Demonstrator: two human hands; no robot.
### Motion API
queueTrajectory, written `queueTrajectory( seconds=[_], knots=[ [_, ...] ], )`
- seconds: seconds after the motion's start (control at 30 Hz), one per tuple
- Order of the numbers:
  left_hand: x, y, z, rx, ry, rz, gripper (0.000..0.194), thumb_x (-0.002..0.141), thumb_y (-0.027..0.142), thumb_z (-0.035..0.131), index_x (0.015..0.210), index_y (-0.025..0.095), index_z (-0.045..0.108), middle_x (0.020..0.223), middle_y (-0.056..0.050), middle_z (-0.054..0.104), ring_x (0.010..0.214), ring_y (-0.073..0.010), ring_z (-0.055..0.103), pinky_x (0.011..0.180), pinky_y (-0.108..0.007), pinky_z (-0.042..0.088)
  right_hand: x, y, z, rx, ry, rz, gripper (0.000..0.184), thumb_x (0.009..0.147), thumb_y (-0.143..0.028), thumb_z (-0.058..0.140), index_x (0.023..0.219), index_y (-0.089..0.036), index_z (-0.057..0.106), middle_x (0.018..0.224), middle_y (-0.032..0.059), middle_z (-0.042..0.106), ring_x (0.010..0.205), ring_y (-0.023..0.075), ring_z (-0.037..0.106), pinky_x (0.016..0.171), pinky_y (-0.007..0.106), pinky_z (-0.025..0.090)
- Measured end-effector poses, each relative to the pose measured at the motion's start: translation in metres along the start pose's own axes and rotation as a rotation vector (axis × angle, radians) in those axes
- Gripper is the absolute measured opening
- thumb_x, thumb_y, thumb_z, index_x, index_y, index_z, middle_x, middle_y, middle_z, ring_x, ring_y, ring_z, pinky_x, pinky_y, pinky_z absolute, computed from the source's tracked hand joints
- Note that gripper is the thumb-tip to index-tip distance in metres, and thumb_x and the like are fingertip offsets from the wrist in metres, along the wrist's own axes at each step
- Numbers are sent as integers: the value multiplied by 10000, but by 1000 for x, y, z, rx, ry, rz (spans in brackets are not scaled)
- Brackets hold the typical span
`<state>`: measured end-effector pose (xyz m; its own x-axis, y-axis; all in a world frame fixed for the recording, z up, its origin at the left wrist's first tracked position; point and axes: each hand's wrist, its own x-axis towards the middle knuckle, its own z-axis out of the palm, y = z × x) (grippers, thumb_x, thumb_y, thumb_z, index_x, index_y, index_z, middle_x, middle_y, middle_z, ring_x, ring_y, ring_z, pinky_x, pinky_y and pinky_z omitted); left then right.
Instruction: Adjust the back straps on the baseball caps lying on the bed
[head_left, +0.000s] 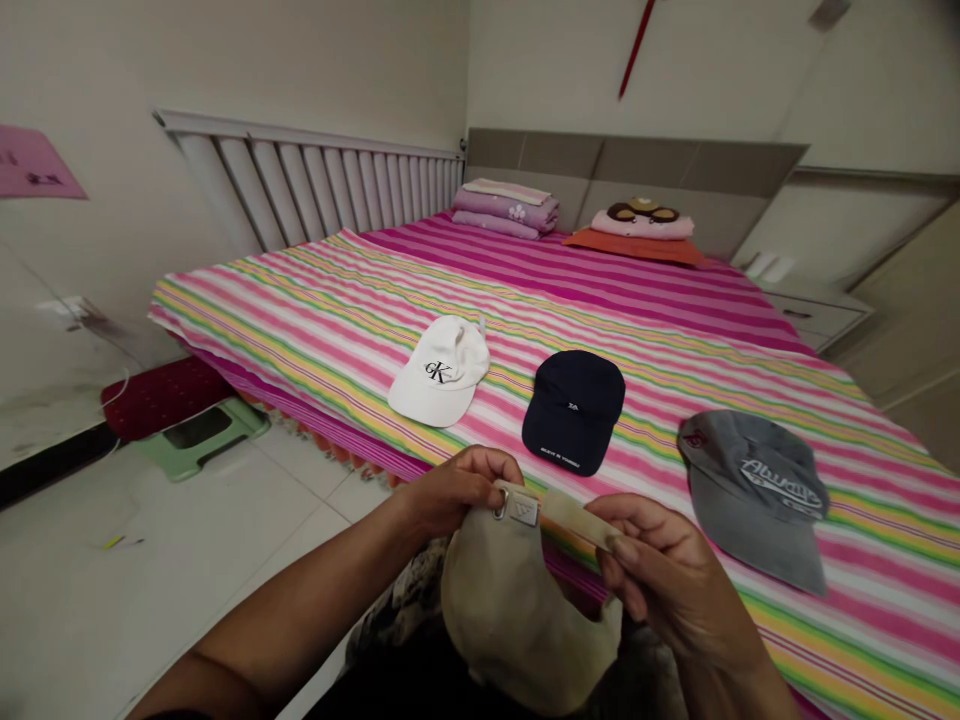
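Note:
A beige cap (pixel 499 610) is held over my lap, its back opening facing up and away from me. My left hand (pixel 469 490) pinches the cap's edge beside a metal buckle (pixel 523 508). The fabric strap (pixel 577 518) lies between the fingers and thumb of my right hand (pixel 660 560), its other end close to the buckle. Whether the strap passes through the buckle I cannot tell. On the bed beyond lie a white cap (pixel 450 370) with black letters, a dark navy cap (pixel 576 405) and, to the right, a grey cap (pixel 757 490) with white lettering.
A striped sheet covers the bed (pixel 315 290). Folded purple bedding (pixel 506 212) and a pink pillow-like bundle (pixel 645 225) sit by the headboard (pixel 645 175). A green stool (pixel 202 440) stands on the floor at left, and a white nightstand (pixel 814 315) at right.

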<state>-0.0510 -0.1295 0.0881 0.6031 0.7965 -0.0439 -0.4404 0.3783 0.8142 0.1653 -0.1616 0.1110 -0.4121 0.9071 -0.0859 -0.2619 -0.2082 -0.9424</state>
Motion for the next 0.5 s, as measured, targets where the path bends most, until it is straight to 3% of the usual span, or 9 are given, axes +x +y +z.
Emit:
queueTrajectory(
  seconds=[0.37,0.5],
  knots=[
    [-2,-2,-1,-4,-24,24,276,482,266,779,672,104,660,606,-38,624,512,-106,539,493,-205,399,-2,5,0,-71,30,28,238,678,-326,713,854,-173,666,502,5,618,304,29,417,317,130,282],
    [-1,-3,-1,14,-6,28,294,473,284,793,656,107,645,591,-29,617,498,-97,534,483,-199,385,-1,8,-2,-87,-17,27,233,709,-332,687,881,-176,660,505,-1,611,317,39,421,332,146,301]
  ],
)
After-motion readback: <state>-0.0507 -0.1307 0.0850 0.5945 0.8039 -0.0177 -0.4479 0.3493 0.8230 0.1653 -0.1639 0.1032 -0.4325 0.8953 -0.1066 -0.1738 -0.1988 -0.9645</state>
